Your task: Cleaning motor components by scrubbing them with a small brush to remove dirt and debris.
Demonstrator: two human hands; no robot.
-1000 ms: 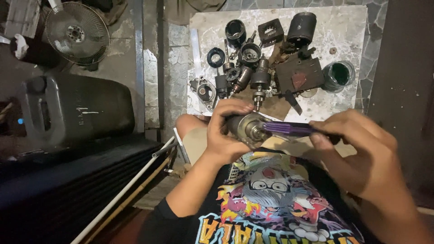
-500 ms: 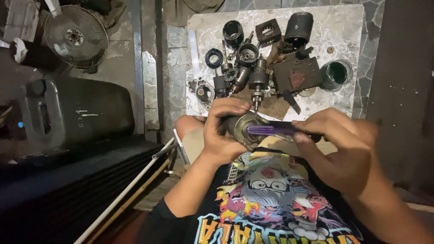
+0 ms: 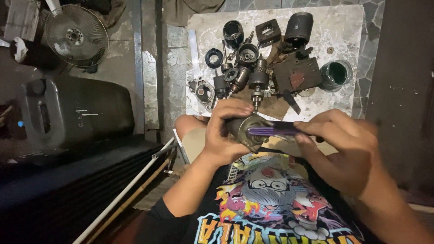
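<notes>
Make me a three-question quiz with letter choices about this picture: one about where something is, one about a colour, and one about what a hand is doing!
1. Where is the round wire fan guard?
A. top left, on the floor
B. on the pale sheet
C. in a hand

2. What colour is the handle of the ribbed tool?
A. yellow
B. purple
C. white

3. What is the left hand doing?
A. lying flat and open
B. pointing
C. closed in a grip on the round grey metal part

Answers: 1 A, it lies beside the dark canister. 2 B, the handle in the right hand shows purple. 3 C, its fingers wrap round the part.
</notes>
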